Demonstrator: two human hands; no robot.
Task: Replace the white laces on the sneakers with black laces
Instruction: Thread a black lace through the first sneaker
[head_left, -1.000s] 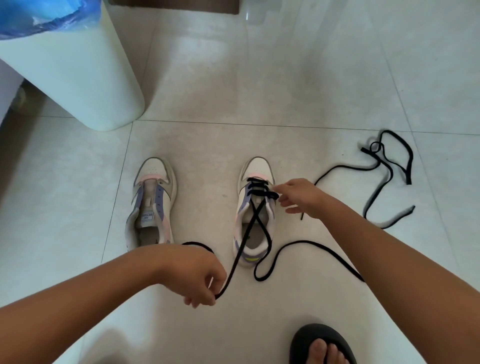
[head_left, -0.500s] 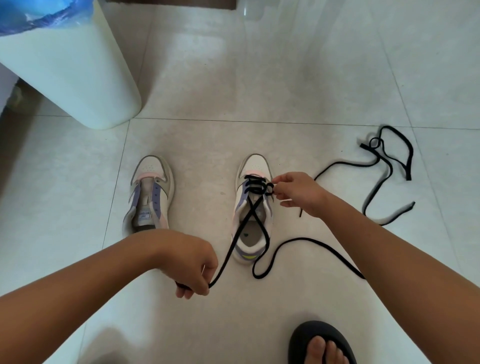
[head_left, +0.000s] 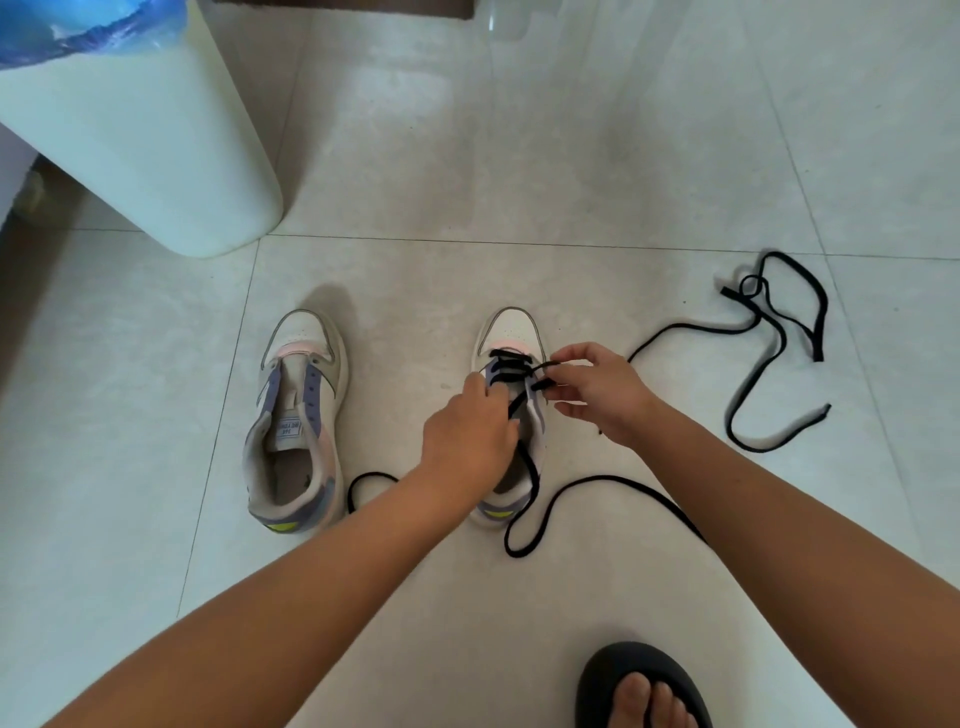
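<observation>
Two white sneakers with purple and pink trim stand side by side on the tiled floor. The left sneaker has no lace. The right sneaker has a black lace crossed through its lowest eyelets, its free ends trailing on the floor towards me. My left hand rests over the right sneaker's tongue, fingers closed at the lace by the left eyelets. My right hand pinches the lace at the right eyelets. A second black lace lies loose on the floor to the right.
A pale green bin with a blue bag liner stands at the back left. My foot in a dark sandal is at the bottom right. Grey floor tiles surround the shoes.
My left hand has let go of the taut lace end near me and moved up onto the right sneaker. The lace end now lies slack on the floor. My right hand stayed at the eyelets.
</observation>
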